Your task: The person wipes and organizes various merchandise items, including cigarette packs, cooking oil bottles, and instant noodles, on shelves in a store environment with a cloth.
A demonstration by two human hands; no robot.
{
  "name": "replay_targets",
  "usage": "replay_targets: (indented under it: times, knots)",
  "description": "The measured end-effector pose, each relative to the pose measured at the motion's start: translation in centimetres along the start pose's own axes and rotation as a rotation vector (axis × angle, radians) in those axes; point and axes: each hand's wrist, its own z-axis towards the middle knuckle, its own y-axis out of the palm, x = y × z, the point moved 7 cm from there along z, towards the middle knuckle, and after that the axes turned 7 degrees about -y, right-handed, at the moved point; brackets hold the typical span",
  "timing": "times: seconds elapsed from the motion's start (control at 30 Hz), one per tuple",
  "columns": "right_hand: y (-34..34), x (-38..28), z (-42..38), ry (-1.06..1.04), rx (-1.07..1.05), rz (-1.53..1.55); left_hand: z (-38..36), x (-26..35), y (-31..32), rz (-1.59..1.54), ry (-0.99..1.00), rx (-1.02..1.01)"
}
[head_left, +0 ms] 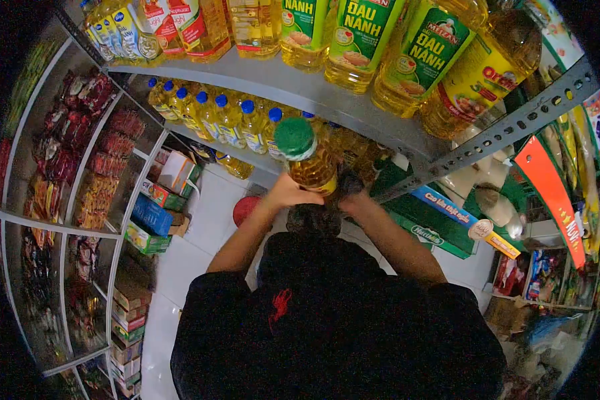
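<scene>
Where the left hand [297, 192] closes, the bottle [311, 171] extends — cap [295, 139] above the grip.

Held bottle [313, 172]: green cap [295, 139], amber oil, yellow label. Lower-row bottles [223, 123]: blue caps, yellow oil. Upper shelf [260, 79]: grey. 3 labels [357, 32] above: green, white lettering. Shirt [367, 320]: black, red motif. Floor [200, 227]: white. Curved strip [550, 200]: orange-red, yellow lettering at the lower end.
</scene>
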Motion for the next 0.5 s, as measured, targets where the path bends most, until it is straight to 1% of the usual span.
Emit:
replay_targets:
  times: [0.03,0.07,0.1,0.13,0.17,0.2,0.23,0.27,0.3,0.33,0.37,0.4,0.43,0.47,0.5]
  knots:
    - [2.2,-0.6,-1.1,0.002,0.002,0.004,-0.7,-1.6,-0.6,0.198,0.038,0.045]
    - [4.4,-1.5,-2.7,0.012,0.134,-0.144,-1.1,-2.1,-0.8,0.399,0.078,0.086]
    - [5.1,-2.2,-3.7,0.018,0.267,-0.295,-0.9,-1.4,-0.3,0.344,0.06,0.103]
    - [2.2,-1.4,-2.8,0.016,0.271,-0.296,-0.9,-0.7,0.3,0.34,0.06,0.101]
    - [-1.3,-0.9,-0.6,-0.166,0.012,-0.944,-0.9,-0.2,0.1,0.322,0.001,0.197]
    - [-2.0,0.2,0.0,-0.351,-0.283,-1.577,-1.0,0.3,0.0,0.304,-0.058,0.294]
    - [-1.7,0.4,-0.1,-0.348,-0.29,-1.58,-1.2,1.2,0.3,0.27,-0.049,0.35]
    - [-1.6,-0.6,-0.2,-0.387,-0.116,-1.285,-1.2,1.2,0.4,0.272,-0.045,0.358]
    - [-0.9,-1.5,-0.6,-0.416,0.048,-0.982,-1.6,1.4,-0.4,0.2,-0.004,0.488]
    - [0.7,-1.8,-1.5,-0.417,0.039,-0.98,-2.1,1.6,-1.1,0.128,0.039,0.616]
    - [3.3,-2.8,-3.4,-0.455,0.055,-0.874,-2.4,1.8,-1.2,0.224,0.139,0.656]
    - [4.5,-3.0,-4.7,-0.493,0.073,-0.768,-2.4,2.0,-1.3,0.226,0.141,0.657]
    - [5.4,-2.7,-5.5,-0.713,-0.011,-0.951,-2.5,1.8,-1.7,0.051,0.134,0.696]
    - [5.9,-2.6,-5.6,-0.713,-0.01,-0.952,-2.7,1.4,-2.1,-0.126,0.125,0.732]
    - [8.2,-2.9,-6.8,-0.91,-0.1,-1.207,-3.0,0.8,-2.3,-0.126,0.123,0.73]
